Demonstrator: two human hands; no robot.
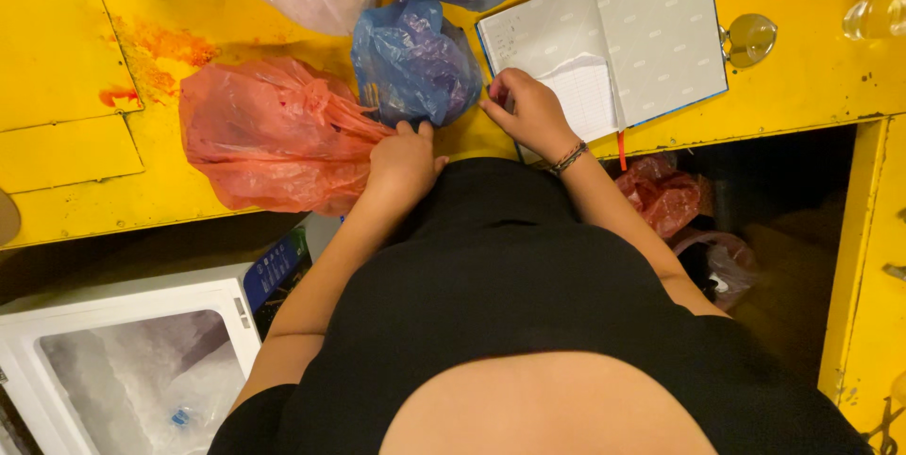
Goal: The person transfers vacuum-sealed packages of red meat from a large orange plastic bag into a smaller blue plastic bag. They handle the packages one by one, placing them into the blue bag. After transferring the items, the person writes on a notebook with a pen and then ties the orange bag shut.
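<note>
Left hand (404,160) clamped on red bag (269,134), blue bag (413,63) beside; right hand (528,113) pinching notebook (613,44).

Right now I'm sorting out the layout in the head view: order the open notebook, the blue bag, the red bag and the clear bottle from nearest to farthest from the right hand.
From the right hand:
1. Open notebook, touching, just above it.
2. Blue bag, to its left.
3. Red bag, farther left.
4. Clear bottle, far right edge.
</note>
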